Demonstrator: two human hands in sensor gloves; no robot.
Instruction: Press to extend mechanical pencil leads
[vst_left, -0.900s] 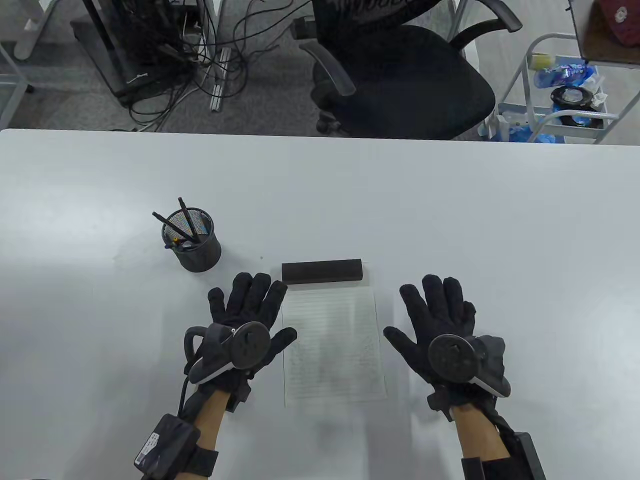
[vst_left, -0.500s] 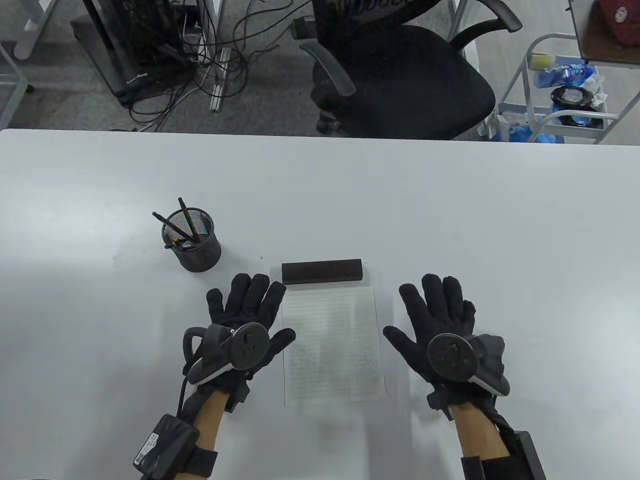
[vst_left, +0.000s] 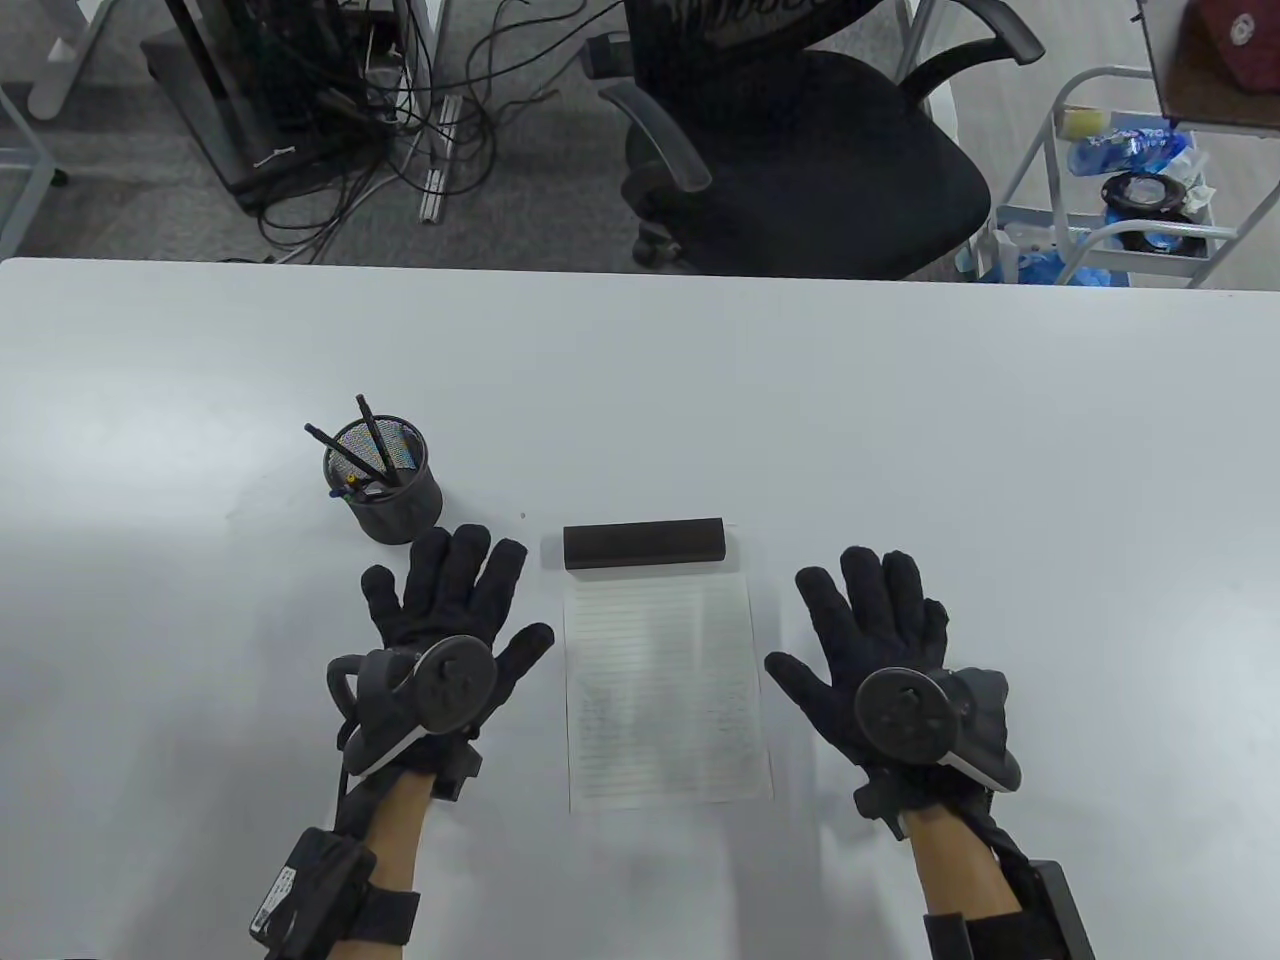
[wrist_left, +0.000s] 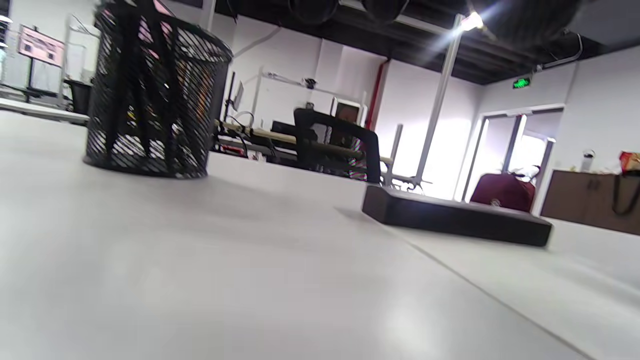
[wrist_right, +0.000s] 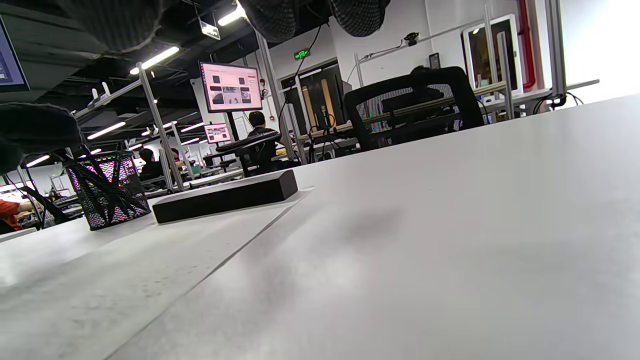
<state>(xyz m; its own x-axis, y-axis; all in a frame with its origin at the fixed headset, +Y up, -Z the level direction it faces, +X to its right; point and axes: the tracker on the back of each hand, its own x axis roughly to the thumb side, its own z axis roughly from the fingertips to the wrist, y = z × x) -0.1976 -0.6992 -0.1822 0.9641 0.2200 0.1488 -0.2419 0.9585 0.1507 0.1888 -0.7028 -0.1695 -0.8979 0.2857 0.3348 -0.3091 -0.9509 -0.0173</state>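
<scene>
nothing has been pressed yet, as far as i can see. the slim black mechanical pencils are all standing in the round black wire-mesh pencil cup, leaning against its rim with their ends poking up and to the left; no pencil is out on the white table or in anyone's grip. how many there are i can't say for certain, at least two stick out clearly.

the left hand in its black sensor glove is spread flat with fingers fanned apart, holding nothing, its fingertips just below the cup and close to it. from the left wrist view the mesh cup looms large and near, which fits a hand on the point of reaching in. the right hand lies open too, fingers splayed, empty, well to the right of the lined white sheet of paper that sits between the two hands. a dark rectangular block rests across the top edge of that sheet.

so i'd judge the job is at its very start: a pencil has to be drawn from the cup, held, and its end cap clicked to push the lead out, then the same for the others
</scene>
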